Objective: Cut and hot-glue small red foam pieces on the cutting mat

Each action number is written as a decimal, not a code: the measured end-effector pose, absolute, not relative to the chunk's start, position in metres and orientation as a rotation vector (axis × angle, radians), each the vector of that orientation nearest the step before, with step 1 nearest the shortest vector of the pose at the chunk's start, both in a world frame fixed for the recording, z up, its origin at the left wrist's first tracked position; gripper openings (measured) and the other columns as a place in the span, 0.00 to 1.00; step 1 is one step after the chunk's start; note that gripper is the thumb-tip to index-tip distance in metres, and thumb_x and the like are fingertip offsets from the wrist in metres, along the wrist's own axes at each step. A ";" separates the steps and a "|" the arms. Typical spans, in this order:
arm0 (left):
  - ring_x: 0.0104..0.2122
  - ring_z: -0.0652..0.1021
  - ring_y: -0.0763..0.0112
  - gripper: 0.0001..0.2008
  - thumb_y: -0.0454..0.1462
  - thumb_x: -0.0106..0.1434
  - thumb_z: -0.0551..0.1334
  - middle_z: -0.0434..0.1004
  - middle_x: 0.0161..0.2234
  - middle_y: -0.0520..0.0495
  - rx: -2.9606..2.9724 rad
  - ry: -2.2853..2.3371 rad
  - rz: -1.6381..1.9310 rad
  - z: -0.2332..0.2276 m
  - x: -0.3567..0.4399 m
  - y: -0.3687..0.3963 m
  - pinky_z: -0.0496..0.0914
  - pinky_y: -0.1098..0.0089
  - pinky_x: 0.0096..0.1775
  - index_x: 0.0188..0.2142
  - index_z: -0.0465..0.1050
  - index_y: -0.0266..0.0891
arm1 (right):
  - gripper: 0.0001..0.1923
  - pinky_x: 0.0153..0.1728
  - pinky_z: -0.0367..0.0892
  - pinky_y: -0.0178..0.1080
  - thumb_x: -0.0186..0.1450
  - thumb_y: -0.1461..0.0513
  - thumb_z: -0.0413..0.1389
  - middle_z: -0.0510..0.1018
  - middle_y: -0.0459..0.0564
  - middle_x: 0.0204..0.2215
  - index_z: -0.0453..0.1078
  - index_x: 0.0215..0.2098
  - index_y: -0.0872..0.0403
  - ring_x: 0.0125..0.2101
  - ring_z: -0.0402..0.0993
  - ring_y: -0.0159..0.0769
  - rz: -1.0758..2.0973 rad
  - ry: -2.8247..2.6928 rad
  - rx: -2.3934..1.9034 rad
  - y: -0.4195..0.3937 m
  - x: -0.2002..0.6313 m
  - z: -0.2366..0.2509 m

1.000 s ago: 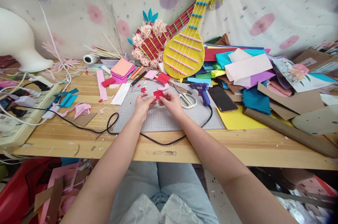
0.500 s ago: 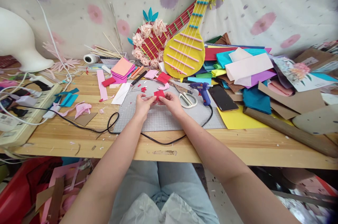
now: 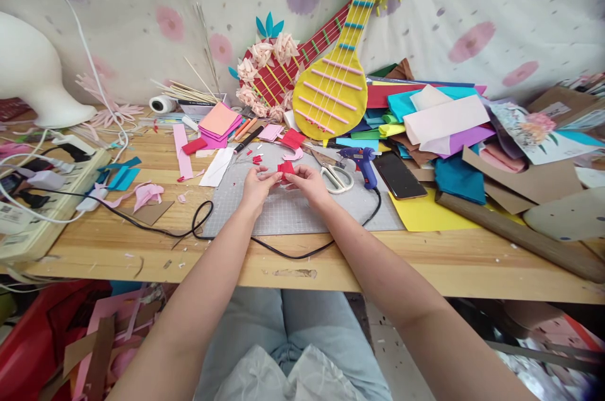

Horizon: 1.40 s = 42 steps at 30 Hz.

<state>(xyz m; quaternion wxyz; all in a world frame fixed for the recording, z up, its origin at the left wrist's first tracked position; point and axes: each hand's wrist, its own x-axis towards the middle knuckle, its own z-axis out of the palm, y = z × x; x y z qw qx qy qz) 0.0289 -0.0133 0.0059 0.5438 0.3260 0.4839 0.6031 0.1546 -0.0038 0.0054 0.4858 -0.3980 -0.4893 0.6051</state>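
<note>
A small piece of red paper (image 3: pixel 286 168) is pinched between my two hands above the grey cutting mat (image 3: pixel 288 215). My left hand (image 3: pixel 258 188) grips its left side, and my right hand (image 3: pixel 307 183) has the right side; the fingers partly cover it. Scissors with white handles (image 3: pixel 338 178) lie just right of my right hand. Beyond my left hand are several tiny rolled red pieces (image 3: pixel 257 160). Another red piece (image 3: pixel 293 139) and a curved pink scrap (image 3: pixel 293 154) lie past my fingertips.
A blue glue gun (image 3: pixel 363 164) rests on the mat, its black cable (image 3: pixel 302 256) looping along the front. A phone (image 3: pixel 399 174) and piled coloured sheets (image 3: pixel 444 111) lie right. A yellow paper lute (image 3: pixel 329 95) leans at the back; a power strip (image 3: pixel 57 205) is left.
The red paper has tilted or folded between my fingers and less of its flat face shows. Both hands stay in nearly the same place.
</note>
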 end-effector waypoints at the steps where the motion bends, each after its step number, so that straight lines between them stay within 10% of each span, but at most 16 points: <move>1: 0.24 0.77 0.74 0.21 0.30 0.44 0.67 0.75 0.24 0.51 0.778 1.165 1.437 0.007 0.029 -0.013 0.71 0.68 0.35 0.33 0.56 0.38 | 0.16 0.26 0.67 0.33 0.43 0.54 0.63 0.73 0.44 0.21 0.64 0.21 0.55 0.26 0.72 0.31 1.475 -1.196 -0.988 -0.004 0.155 0.006; 19: 0.23 0.77 0.72 0.26 0.34 0.41 0.69 0.76 0.22 0.53 1.006 1.107 1.304 0.007 0.030 -0.018 0.72 0.65 0.34 0.35 0.55 0.40 | 0.12 0.27 0.59 0.33 0.41 0.60 0.65 0.74 0.44 0.20 0.71 0.23 0.57 0.23 0.67 0.27 1.655 -1.049 -0.991 0.003 0.161 0.010; 42: 0.24 0.77 0.70 0.23 0.28 0.44 0.65 0.76 0.24 0.51 0.832 1.096 1.286 0.012 0.026 -0.018 0.72 0.61 0.36 0.34 0.52 0.40 | 0.04 0.38 0.62 0.38 0.52 0.62 0.58 0.66 0.46 0.29 0.75 0.21 0.50 0.33 0.65 0.32 0.945 -1.708 -0.908 0.004 0.170 0.008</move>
